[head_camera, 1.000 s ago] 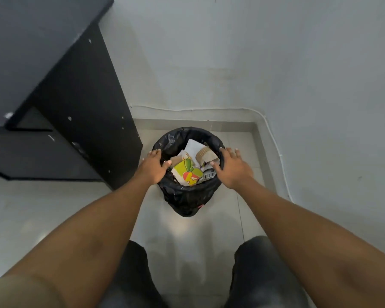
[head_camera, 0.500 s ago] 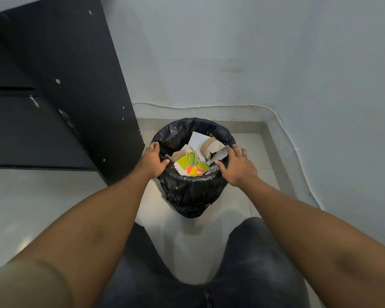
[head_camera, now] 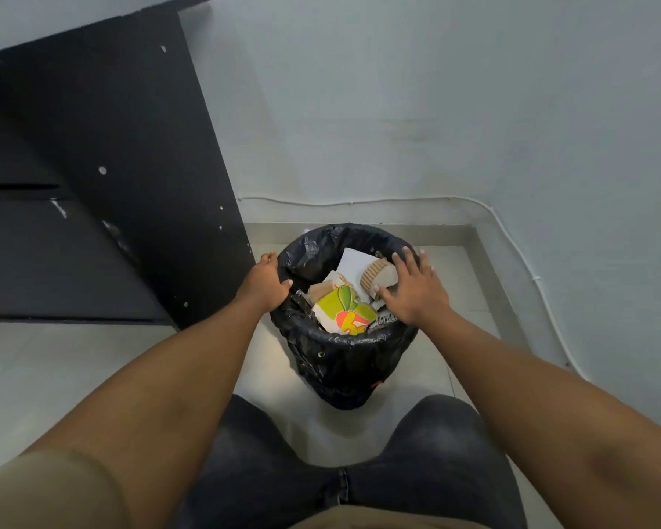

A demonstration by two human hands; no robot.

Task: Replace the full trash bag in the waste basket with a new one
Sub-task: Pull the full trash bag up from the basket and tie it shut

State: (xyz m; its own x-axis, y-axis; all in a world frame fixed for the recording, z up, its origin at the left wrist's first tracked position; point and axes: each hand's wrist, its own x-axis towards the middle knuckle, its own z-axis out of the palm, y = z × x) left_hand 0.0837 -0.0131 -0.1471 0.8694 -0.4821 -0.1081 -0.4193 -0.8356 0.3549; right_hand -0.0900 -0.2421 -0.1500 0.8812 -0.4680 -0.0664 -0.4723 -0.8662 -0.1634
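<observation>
The waste basket (head_camera: pixel 344 376) stands on the tiled floor (head_camera: pixel 92 376) in the room corner, just right of the black desk panel (head_camera: pixel 130 185), at 12 o'clock from the person's knees. A black trash bag (head_camera: pixel 313 253) lines it, its edge folded down over the rim and covering the outside wall. The bag is full: a yellow printed carton (head_camera: pixel 344 311), a white paper sheet (head_camera: pixel 353 261) and a corrugated cardboard piece (head_camera: pixel 378 276) stack up to rim level.

The left hand (head_camera: pixel 264 280) sits at the rim's 9 o'clock, fingers curled over the outside and thumb pressed on the bag edge; a closed pinch on the plastic, probably to free the fold. The right hand (head_camera: pixel 413 292) lies flat at 3 o'clock, fingers spread wide, palm down over the rim and partly over the cardboard, thumb near the paper. It holds nothing; likely pressing rubbish down or feeling for the bag edge.

Hands are on opposite sides, which fits lifting the liner evenly so nothing spills. Step judged: start of removal, the bag not yet peeled off. No new bag is in view. A white cable (head_camera: pixel 359 203) runs along the wall base behind.
</observation>
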